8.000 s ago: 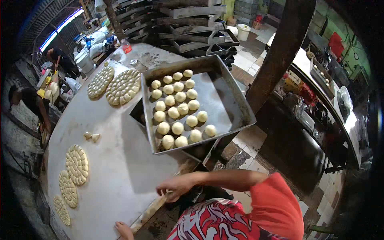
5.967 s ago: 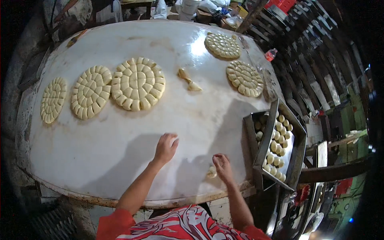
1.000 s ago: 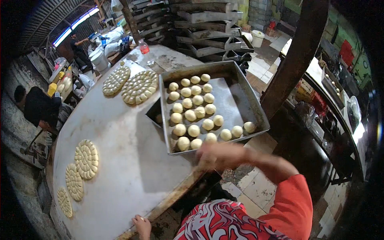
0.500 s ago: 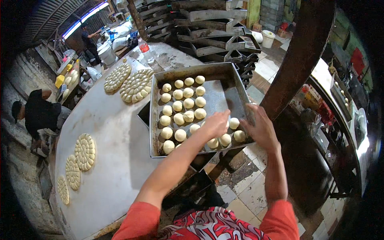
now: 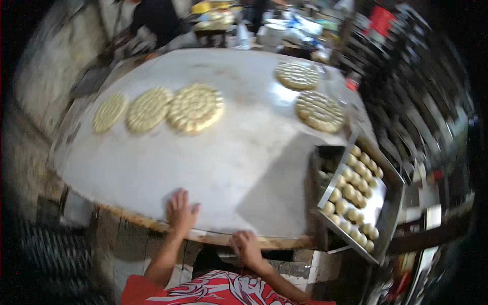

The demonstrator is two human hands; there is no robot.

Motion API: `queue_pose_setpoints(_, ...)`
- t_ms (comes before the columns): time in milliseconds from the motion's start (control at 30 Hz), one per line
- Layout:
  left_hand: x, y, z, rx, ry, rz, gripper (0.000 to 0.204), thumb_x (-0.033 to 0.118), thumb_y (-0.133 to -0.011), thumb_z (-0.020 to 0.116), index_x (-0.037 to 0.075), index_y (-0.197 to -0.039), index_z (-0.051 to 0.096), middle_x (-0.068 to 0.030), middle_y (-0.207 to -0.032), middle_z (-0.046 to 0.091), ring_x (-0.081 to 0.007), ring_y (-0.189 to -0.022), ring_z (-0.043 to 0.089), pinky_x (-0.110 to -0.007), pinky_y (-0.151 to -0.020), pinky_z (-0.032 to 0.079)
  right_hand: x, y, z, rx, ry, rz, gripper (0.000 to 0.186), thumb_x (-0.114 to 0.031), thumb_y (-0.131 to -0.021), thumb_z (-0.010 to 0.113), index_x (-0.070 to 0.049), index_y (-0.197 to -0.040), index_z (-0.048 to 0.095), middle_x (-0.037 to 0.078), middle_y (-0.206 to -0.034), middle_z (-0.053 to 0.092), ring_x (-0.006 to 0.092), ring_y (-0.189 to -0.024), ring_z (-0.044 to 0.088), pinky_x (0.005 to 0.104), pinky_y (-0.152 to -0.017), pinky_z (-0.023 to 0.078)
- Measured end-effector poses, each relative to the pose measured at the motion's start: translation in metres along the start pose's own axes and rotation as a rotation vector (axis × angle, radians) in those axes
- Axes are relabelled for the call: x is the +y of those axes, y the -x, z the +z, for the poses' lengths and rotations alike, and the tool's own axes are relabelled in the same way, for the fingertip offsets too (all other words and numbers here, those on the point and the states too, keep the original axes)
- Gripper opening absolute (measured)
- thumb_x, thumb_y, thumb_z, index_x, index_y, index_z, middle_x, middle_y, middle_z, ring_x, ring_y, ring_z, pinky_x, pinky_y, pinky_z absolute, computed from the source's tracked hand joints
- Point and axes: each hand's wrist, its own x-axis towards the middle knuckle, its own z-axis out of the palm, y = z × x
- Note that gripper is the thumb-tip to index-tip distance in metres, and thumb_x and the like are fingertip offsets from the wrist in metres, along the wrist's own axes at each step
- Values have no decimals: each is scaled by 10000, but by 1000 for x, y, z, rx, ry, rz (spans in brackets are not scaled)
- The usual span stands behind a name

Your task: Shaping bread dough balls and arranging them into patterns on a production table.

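Note:
My left hand [image 5: 181,211] lies over the near edge of the pale worktable [image 5: 239,168], fingers stretched out and apart, holding nothing. To its right, my right hand [image 5: 247,247] rests at the table's front rim. Its fingers are loosely bent, with nothing seen in them, though motion blurs them. Beyond my left hand sits a large scored dough round [image 5: 195,108], beside two more dough rounds [image 5: 149,109] on its left. Off to the right, a deep metal tray [image 5: 390,213] carries rows of dough balls [image 5: 349,192]; neither hand touches it.
Two further dough rounds [image 5: 320,111] lie at the table's far right. Under the dough-ball tray is another dark tray [image 5: 317,195], overhanging the table corner. Stacked metal pans [image 5: 406,96] stand beyond on the right. A person in dark clothing [image 5: 157,23] is at the far left.
Both hands have left the dough-ball tray and come to the table's near edge. My view has swung left, so the tray now appears at the right.

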Motion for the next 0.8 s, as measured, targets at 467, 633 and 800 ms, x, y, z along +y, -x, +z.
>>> queue_pose_setpoints(467,-177,-16,-14,242,149,-240,678,462,-829,557,127,-1377,343,-118,-1466,218,-329,-1366,124,-561,-1086,29,-5,-476,191,469,326,846,485,-427,-875,479,15,-1070,518,192,-1119,513,363,-1030,505,440,-879,407)
queue_pose_setpoints(633,-175,-19,-15,311,194,-208,620,440,-824,566,95,-1317,417,-114,-1457,234,-316,-1366,133,-558,-1083,42,23,-369,158,474,-183,436,313,-232,-848,598,20,-967,457,135,-846,535,233,-761,538,360,-709,451)
queue_pose_setpoints(800,-128,5,6,560,741,-2,539,313,-792,637,3,-1199,467,-204,-1111,526,-372,-1019,500,-480,-937,354,-41,-161,135,269,-622,375,264,-210,-873,607,-5,-915,446,18,-816,481,95,-750,449,248,-606,410)
